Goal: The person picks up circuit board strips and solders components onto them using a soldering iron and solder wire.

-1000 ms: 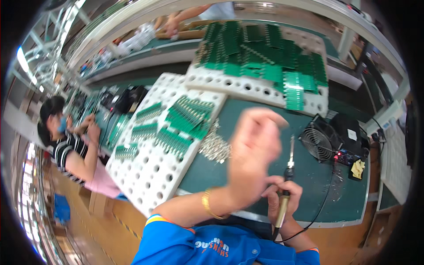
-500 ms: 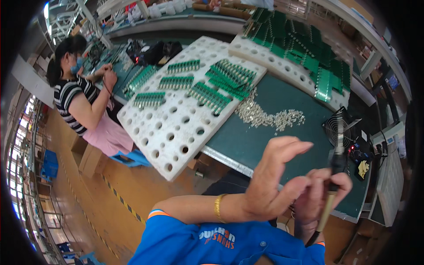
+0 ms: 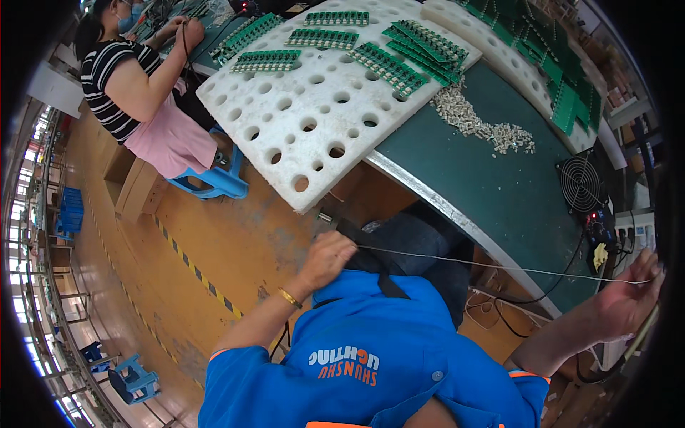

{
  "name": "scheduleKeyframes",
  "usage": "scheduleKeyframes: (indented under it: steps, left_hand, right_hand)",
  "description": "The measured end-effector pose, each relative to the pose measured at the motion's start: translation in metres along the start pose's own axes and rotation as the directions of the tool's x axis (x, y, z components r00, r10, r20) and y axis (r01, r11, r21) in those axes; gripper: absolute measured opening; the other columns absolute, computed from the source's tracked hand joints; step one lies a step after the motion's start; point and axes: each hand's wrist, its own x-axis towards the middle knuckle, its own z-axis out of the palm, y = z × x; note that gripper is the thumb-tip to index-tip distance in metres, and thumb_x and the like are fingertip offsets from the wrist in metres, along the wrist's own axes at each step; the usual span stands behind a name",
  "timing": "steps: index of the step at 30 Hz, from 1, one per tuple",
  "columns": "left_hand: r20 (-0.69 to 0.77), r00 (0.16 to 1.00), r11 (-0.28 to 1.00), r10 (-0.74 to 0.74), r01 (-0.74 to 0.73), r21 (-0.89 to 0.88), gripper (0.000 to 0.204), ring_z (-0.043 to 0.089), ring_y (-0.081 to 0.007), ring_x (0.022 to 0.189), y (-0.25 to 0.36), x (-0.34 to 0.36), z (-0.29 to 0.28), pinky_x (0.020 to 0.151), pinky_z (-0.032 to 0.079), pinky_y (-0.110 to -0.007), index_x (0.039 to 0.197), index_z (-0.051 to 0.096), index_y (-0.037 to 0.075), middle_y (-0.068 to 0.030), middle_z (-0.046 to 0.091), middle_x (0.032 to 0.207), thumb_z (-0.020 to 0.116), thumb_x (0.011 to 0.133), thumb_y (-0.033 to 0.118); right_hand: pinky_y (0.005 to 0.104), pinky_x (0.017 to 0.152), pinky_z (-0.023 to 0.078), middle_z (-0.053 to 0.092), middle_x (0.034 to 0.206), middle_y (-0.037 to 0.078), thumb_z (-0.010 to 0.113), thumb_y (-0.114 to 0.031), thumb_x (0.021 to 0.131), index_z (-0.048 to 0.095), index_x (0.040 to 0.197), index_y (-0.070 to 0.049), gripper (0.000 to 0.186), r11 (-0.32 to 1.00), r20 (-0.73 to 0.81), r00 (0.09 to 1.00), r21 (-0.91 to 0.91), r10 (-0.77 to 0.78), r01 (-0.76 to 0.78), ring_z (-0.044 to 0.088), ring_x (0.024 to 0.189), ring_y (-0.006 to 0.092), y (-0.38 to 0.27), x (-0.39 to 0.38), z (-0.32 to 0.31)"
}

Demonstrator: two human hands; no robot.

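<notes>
A thin silvery solder wire (image 3: 457,261) runs taut across my lap between my two hands. At its left end, my left hand (image 3: 328,258) is closed in a pinch on it, in front of my blue shirt. My right hand (image 3: 624,303), out at the far right beyond the table's front edge, pinches the other end with its fingertips. The soldering iron (image 3: 643,331) is also in my right hand, its pale yellowish handle pointing down; its tip is hidden at the dark rim of the view.
A white foam board (image 3: 285,135) with round holes bears several green circuit boards (image 3: 389,68). Small pale parts (image 3: 481,125) lie piled on the green table (image 3: 499,185). A black fan (image 3: 579,184) stands at the right. At the left a co-worker (image 3: 135,93) sits on a blue stool (image 3: 214,184).
My hands have moved far apart, the left to the left and down, the right outward with the iron. The wire now shows stretched between them. The view has tilted downward.
</notes>
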Motion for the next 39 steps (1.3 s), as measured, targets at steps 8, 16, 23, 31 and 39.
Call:
scheduleKeyframes:
  steps: [8, 16, 23, 31, 39]
  left_hand:
    - [-0.248, 0.967, 0.909, -0.060, 0.156, 0.387, 0.023, 0.056, -0.0349, 0.079, -0.026, -0.066, -0.092, 0.078, 0.044, -0.043, 0.082, 0.062, 0.004, -0.0157, 0.060, 0.079, 0.053, 0.097, 0.019]
    - [-0.415, 0.910, 0.850, 0.025, 0.199, 0.488, 0.021, 0.056, -0.0338, 0.083, -0.032, -0.028, -0.149, 0.078, 0.043, -0.042, 0.085, 0.059, 0.005, -0.0132, 0.059, 0.081, 0.054, 0.098, 0.020]
    - [-0.356, 0.934, 0.671, -0.013, 0.272, 0.690, 0.013, 0.056, -0.0356, 0.090, -0.114, -0.070, -0.158, 0.079, 0.045, -0.046, 0.087, 0.063, 0.006, -0.0150, 0.061, 0.088, 0.060, 0.093, 0.017]
    - [-0.206, 0.637, 0.496, -0.743, 0.731, 0.469, 0.022, 0.066, -0.0392, 0.097, -0.217, -0.133, -0.119, 0.083, 0.052, -0.046, 0.098, 0.071, 0.009, -0.0209, 0.070, 0.100, 0.055, 0.084, 0.003]
    - [0.098, 0.459, 0.459, -0.883, 0.800, 0.386, 0.017, 0.067, -0.0373, 0.096, -0.209, -0.268, -0.050, 0.084, 0.052, -0.044, 0.095, 0.070, 0.012, -0.0178, 0.071, 0.097, 0.056, 0.086, 0.011]
  right_hand:
    - [0.0306, 0.064, 0.032, 0.049, 0.084, 0.015, 0.042, 0.009, 0.098, 0.050, 0.110, 0.003, 0.016, 0.971, 0.292, 0.942, -0.118, -0.168, 0.210, 0.037, 0.072, 0.0183, 0.019, -0.038, -0.007]
    - [0.0320, 0.063, 0.034, 0.047, 0.080, 0.013, 0.042, 0.009, 0.097, 0.046, 0.124, 0.000, 0.029, 0.986, 0.339, 0.931, -0.050, -0.134, 0.160, 0.039, 0.072, 0.0174, 0.023, -0.059, 0.010]
    - [0.0253, 0.056, 0.038, 0.048, 0.082, 0.010, 0.044, 0.007, 0.096, 0.041, 0.124, -0.009, 0.032, 0.988, 0.431, 0.895, -0.140, 0.118, -0.063, 0.045, 0.069, 0.0129, 0.010, -0.122, 0.040]
    - [0.0241, 0.054, 0.047, 0.062, 0.077, 0.017, 0.059, 0.002, 0.093, 0.042, 0.123, -0.017, 0.038, 0.994, 0.700, 0.709, -0.106, 0.085, -0.015, 0.052, 0.054, 0.0132, -0.015, -0.175, 0.072]
    - [0.0314, 0.055, 0.043, 0.058, 0.090, 0.014, 0.049, 0.004, 0.099, 0.049, 0.125, -0.005, 0.027, 0.995, 0.557, 0.828, -0.029, -0.067, 0.100, 0.062, 0.080, 0.0211, 0.010, -0.082, 0.037]
